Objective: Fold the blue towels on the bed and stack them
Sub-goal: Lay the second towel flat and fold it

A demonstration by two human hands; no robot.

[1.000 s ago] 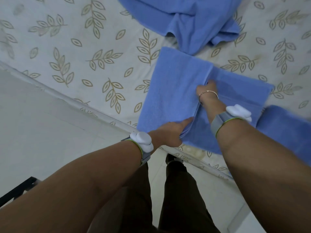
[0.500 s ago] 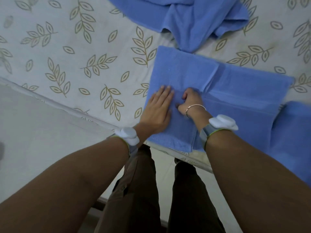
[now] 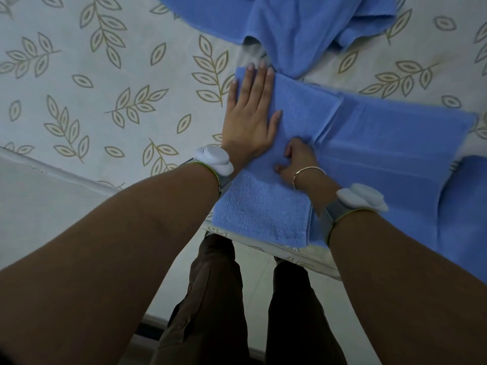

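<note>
While my left hand (image 3: 249, 119) presses flat, fingers straight, on the folded towel (image 3: 263, 206), my right hand (image 3: 297, 160) curls into its crease
Next I judge another fold, then stacking

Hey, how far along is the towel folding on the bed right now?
Done: one towel at the right edge looks already folded, though it is partly cut off. In hand: the left hand lies flat on the middle towel, and the right hand has fingers tucked into its fold. Left: a crumpled towel at the top is unfolded, and no stack is clearly visible.
</note>
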